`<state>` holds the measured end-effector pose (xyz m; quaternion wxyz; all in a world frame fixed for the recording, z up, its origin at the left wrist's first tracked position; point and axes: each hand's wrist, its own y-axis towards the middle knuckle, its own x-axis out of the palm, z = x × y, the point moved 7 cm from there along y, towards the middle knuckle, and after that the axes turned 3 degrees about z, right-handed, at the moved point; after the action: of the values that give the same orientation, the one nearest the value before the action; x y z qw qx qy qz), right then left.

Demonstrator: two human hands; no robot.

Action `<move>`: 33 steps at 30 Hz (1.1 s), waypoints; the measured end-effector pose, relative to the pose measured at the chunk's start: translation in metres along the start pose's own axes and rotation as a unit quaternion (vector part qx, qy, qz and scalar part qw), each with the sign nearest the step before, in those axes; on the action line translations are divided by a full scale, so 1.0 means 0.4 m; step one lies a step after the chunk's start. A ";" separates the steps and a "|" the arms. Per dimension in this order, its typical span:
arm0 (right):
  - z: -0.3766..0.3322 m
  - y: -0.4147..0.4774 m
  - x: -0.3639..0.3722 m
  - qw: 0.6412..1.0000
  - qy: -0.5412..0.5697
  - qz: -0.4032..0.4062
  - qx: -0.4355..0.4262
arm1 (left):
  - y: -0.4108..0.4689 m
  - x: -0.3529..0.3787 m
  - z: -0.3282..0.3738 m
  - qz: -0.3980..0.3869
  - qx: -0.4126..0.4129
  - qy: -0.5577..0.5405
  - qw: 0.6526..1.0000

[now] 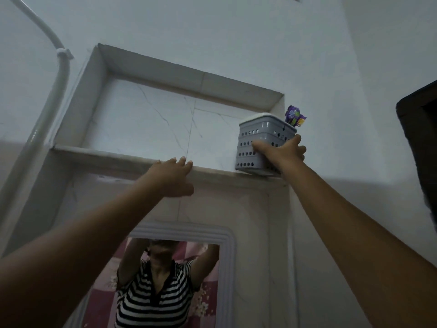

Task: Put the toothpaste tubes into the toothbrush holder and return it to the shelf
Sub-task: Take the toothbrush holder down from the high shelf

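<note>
A grey perforated toothbrush holder (255, 138) stands at the right end of a high tiled wall niche, its base on the shelf ledge (99, 155). Purple and yellow toothbrush heads (295, 116) stick out of its top right corner. No toothpaste tubes are visible from this low angle. My right hand (282, 151) grips the holder's front right side, thumb across the front. My left hand (173, 177) rests on the ledge's front edge near the middle, fingers over the lip, holding nothing.
A white pipe (50, 91) runs down the wall left of the niche. Below the ledge hangs a white-framed mirror (227, 235) reflecting a person in a striped shirt. A dark object (418, 143) juts in at the right edge.
</note>
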<state>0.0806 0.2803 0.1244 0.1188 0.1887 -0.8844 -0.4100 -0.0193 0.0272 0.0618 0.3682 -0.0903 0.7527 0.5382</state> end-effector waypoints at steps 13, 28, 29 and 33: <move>0.209 -0.468 -0.025 0.939 0.251 -0.232 0.045 | -0.351 0.030 0.217 0.062 -0.013 -0.674 0.736; 0.964 -1.321 -0.036 0.894 0.146 -0.308 0.291 | -1.110 0.757 0.029 -0.209 -0.347 -0.589 0.699; 1.020 -1.389 -0.046 0.883 0.118 -0.324 0.317 | -1.166 0.794 -0.002 -0.207 -0.375 -0.568 0.703; 1.155 -1.583 -0.068 0.832 0.054 -0.366 0.414 | -1.374 0.928 -0.064 -0.260 -0.417 -0.463 0.738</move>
<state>0.0862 0.2308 -0.6583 -0.0815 0.5521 -0.8298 -0.0078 -0.0029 -0.1208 -0.5850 0.7225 -0.1669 0.1375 0.6567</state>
